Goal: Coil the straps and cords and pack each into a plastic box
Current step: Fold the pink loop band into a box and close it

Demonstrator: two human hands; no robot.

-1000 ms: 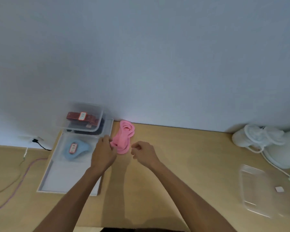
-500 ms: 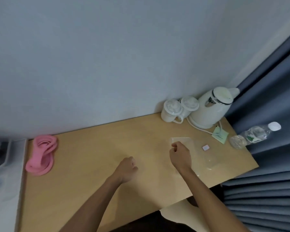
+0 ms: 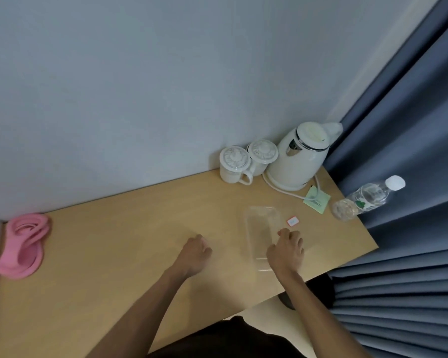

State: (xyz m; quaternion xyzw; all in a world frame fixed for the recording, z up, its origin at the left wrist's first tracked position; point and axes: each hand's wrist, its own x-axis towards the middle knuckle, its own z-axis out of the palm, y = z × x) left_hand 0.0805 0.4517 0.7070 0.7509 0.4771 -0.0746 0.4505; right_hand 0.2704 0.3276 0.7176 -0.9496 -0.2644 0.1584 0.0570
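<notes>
Shows pink on the coiled strap (image 3: 23,245), colourless see-through on the plastic box (image 3: 263,223), pale honey wood on the desk (image 3: 130,228). White with a chrome band on the kettle (image 3: 299,161), white on both lidded mugs (image 3: 234,164), light green on the sachet (image 3: 316,200), red-edged white on the small label (image 3: 292,221), slate blue on the curtain (image 3: 404,125).

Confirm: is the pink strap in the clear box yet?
Not yet. The pink strap lies coiled on the table, far from the clear box, which is empty beside the right hand.
</notes>
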